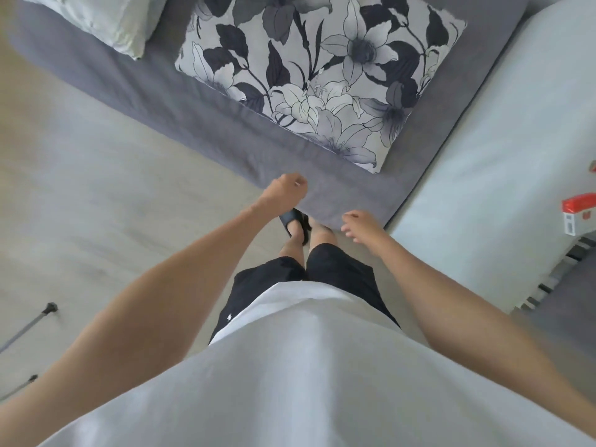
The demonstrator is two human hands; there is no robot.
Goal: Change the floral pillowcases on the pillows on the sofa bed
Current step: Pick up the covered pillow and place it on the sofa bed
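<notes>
At the edge of the sofa bed: a person stood looking down at their own arms, white shirt and dark shorts.
Sofa bed [200, 101]: grey cover, its near edge running across the view.
Floral pillow [322, 75]: black-and-white flower case, lying flat on the bed just beyond the hands, untouched.
Second pillow [96, 17]: pale and plain, at upper left, cut off by the frame.
Left hand [285, 191]: over the bed edge, fingers curled in loosely, holding nothing.
Right hand [361, 224]: lower, near the bed's corner, fingers relaxed and spread, grasping nothing.
Step in hand: likely the approach, before any case came off.
Next move: probably reaching forward to take the floral pillow by a corner or its open end.
Hard to tell: which side the case opens; no fresh case was in view; a red-and-white object [577, 216] at right was unidentifiable.
</notes>
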